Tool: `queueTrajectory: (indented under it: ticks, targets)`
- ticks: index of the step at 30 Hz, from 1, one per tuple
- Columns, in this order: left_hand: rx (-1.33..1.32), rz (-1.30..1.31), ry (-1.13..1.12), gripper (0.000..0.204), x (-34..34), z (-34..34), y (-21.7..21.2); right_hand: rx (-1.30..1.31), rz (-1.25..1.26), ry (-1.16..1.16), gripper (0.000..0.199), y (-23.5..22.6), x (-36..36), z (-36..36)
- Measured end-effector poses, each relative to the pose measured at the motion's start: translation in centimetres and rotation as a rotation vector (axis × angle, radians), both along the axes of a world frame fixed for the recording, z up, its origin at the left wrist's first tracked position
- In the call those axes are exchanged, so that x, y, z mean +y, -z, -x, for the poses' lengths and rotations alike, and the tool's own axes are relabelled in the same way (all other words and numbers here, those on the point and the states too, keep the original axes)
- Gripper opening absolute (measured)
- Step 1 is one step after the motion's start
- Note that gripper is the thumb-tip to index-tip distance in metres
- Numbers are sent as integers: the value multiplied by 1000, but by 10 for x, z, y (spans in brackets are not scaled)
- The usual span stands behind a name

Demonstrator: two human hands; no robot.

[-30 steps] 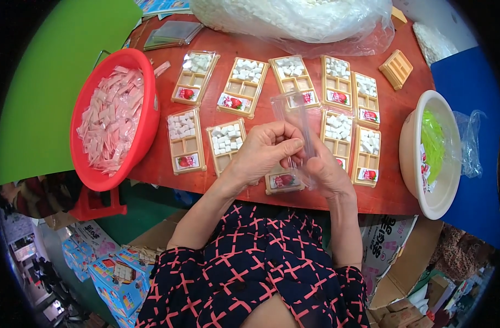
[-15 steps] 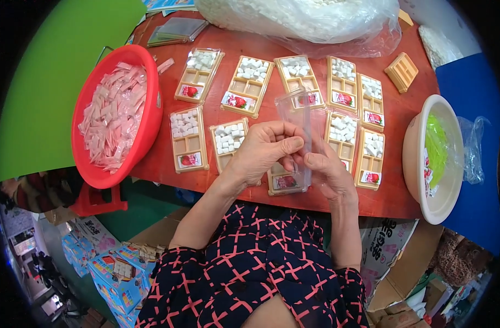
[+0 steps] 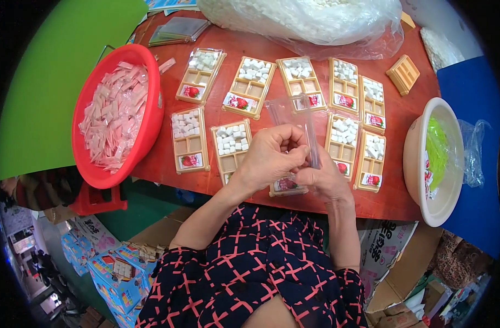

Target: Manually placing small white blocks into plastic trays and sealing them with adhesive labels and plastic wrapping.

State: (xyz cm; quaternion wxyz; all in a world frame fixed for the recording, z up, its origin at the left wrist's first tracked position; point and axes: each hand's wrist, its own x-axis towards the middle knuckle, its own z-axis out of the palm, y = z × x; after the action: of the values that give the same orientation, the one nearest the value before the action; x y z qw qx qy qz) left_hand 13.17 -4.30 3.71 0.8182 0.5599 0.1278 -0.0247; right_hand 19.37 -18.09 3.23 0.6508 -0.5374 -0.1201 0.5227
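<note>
My right hand (image 3: 331,177) is closed around the edge of a few clear plastic lids (image 3: 287,113), held upright above the table's near side. My left hand (image 3: 273,157) is closed in a pinch against the same lids; its fingertips are partly hidden. Beneath my hands lies a tan compartment tray (image 3: 287,191) with a strawberry-printed packet, mostly covered by them. Similar trays stand around, such as a tray (image 3: 189,139) on the left and a tray (image 3: 370,159) on the right. Each holds white cubes at its far end and a strawberry-printed packet at its near end.
A red basin (image 3: 156,117) of small pink packets stands left, a cream basin (image 3: 411,158) with green plastic right. A large clear bag (image 3: 315,24) of white pieces lies at the back. Stacked clear lids (image 3: 179,30) lie far left, tan trays (image 3: 404,75) far right.
The lids have shifted a little to the left and appear fanned apart. My left fingers have curled in closer against them, and my right thumb has moved slightly left and down.
</note>
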Motion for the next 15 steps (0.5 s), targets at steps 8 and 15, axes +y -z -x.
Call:
queueTrajectory:
  ticks: [8, 15]
  targets:
    - [-31, 177, -11, 14, 0, 4, 1, 73, -183, 401, 81, -4, 7, -1]
    - [11, 58, -171, 25, 10, -8, -3, -405, 40, 422, 84, -17, 18, 7]
